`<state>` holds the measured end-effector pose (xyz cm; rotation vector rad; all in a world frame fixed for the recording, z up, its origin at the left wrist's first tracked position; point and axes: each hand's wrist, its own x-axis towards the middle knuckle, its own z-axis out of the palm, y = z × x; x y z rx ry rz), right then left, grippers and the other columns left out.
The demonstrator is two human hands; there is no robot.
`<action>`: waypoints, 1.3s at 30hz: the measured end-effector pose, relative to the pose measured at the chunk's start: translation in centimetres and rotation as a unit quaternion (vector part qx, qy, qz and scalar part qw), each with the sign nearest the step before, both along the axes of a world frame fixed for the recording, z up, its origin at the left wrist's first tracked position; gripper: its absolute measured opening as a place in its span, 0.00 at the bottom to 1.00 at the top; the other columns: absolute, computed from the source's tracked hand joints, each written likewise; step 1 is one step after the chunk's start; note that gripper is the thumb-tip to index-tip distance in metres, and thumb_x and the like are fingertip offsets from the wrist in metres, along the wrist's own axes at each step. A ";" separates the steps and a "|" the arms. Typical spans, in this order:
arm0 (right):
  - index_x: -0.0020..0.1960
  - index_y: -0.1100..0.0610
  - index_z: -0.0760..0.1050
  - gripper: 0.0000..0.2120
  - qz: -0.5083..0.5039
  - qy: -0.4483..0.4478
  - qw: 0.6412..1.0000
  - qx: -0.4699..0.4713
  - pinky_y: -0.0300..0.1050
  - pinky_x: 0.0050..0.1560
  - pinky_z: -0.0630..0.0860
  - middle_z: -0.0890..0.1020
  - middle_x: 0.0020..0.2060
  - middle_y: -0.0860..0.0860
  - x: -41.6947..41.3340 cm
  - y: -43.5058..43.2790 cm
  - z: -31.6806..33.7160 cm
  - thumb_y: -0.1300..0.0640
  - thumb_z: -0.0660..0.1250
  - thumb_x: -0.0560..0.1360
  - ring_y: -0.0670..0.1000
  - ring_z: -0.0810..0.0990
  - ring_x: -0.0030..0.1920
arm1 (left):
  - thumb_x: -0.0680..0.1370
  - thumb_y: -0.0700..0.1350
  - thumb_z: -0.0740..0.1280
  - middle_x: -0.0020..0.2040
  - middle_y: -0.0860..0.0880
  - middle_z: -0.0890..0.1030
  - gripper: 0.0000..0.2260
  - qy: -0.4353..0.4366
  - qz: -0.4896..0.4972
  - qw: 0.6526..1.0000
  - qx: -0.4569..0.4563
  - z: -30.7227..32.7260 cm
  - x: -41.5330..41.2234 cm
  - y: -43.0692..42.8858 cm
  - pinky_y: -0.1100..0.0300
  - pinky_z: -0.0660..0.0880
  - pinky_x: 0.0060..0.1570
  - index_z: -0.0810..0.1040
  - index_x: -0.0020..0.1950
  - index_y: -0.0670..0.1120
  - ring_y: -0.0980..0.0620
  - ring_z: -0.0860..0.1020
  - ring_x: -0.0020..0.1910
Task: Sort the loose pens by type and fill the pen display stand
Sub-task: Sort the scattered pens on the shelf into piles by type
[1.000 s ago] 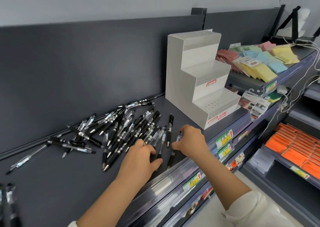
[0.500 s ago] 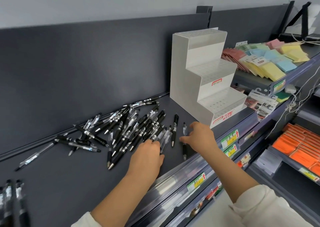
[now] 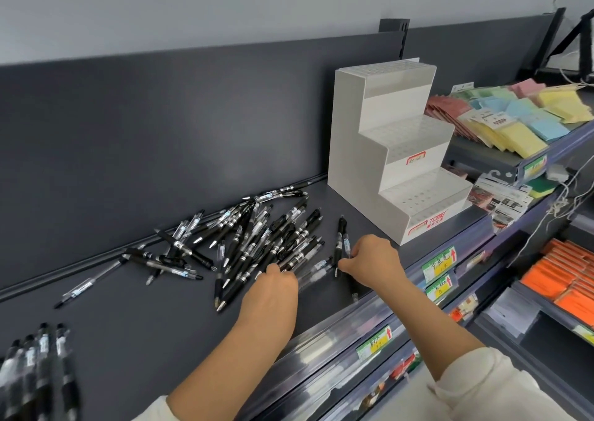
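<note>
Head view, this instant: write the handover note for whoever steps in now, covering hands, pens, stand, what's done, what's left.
Right hand: pinching a pair of pens just right of the pile of loose pens.
Left hand: fingertips in the pile's near edge; whether it holds one cannot be told.
Pile: heaped on the dark shelf, left of the white stand; a smaller bunch lies at bottom left.
Done: no pens in the stand's three tiers.
Left: nearly all sorting, all filling.
</note>
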<state>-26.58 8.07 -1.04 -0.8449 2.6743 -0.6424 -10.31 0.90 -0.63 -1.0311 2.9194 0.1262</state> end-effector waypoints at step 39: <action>0.59 0.55 0.74 0.13 0.352 -0.092 0.927 -0.095 0.40 0.45 0.76 0.81 0.41 0.48 30.7 -14.9 -0.2 0.56 0.66 0.75 0.48 0.80 0.44 | 0.82 0.51 0.50 0.39 0.49 0.75 0.10 0.214 0.412 0.885 0.036 -1.4 30.8 -6.4 0.56 0.67 0.36 0.64 0.47 0.46 0.47 0.72 0.36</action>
